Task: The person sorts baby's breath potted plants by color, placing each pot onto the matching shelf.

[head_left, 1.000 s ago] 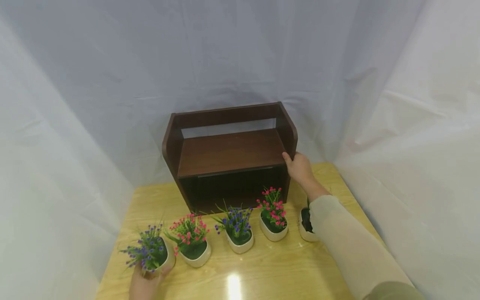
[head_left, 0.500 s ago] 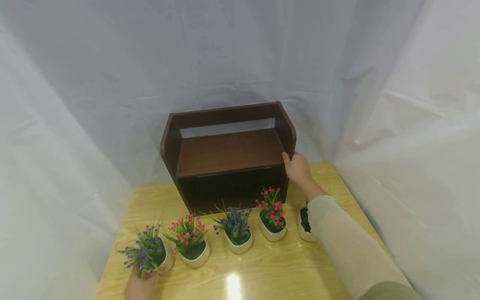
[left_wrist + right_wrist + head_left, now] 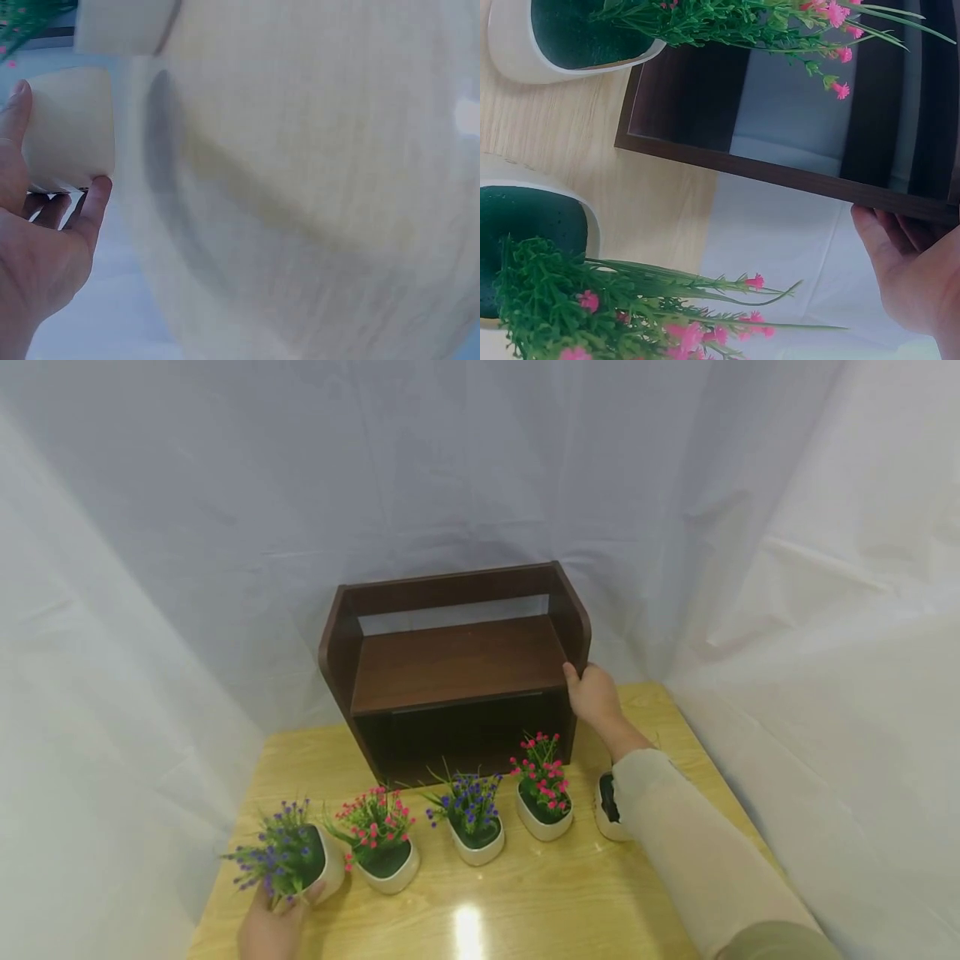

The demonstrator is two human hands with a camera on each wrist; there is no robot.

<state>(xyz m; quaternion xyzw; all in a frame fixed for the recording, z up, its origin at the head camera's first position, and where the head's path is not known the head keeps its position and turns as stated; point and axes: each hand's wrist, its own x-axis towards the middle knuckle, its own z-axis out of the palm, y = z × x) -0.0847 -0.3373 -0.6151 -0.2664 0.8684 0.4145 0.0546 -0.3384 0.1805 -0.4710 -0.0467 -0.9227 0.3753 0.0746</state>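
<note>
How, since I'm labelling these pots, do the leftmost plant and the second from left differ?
The leftmost plant has purple flowers; the second plant has pink ones. The left hand holds the leftmost plant; the second plant stands on the table with no hand on it. Both have green foliage and off-white pots.

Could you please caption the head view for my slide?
Left hand holds a purple-flowered pot; right hand grips the brown shelf.

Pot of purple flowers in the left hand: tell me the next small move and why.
Probably lift the pot toward the top board of the shelf: the left hand grips it, the right hand holds the shelf's side, and no pot stands on that board.
</note>
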